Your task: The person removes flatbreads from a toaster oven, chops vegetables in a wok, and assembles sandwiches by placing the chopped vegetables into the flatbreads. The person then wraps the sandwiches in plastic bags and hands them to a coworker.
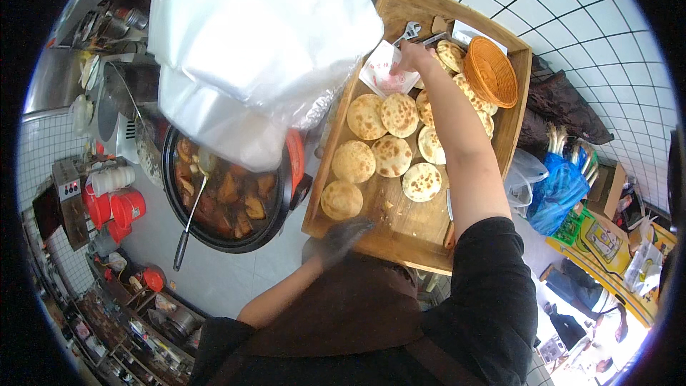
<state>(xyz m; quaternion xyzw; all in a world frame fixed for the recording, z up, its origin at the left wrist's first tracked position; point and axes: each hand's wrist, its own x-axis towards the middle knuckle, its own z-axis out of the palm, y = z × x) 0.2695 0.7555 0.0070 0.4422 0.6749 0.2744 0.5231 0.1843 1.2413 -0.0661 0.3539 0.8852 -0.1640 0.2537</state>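
Observation:
My right hand (415, 59), bare, reaches to the far part of a wooden tray (407, 220). Its fingers touch a white paper bag (388, 67) with red print; whether they grip it I cannot tell. My left hand (345, 236), in a dark glove, is blurred at the tray's near edge, and no held thing shows in it. Several round browned flatbreads (393, 155) lie in the tray, some partly behind my right forearm. An orange woven basket (492, 72) leans at the far right over more flatbreads. An adjustable wrench (410, 31) lies beyond the bag.
Left of the tray stands a dark pot (230, 246) of brown stew, with a long-handled ladle (193, 214) in it. Clear plastic bags (268, 37) hang over its far side. A knife (449, 225) lies at the tray's right. People (589, 327) are far off at lower right.

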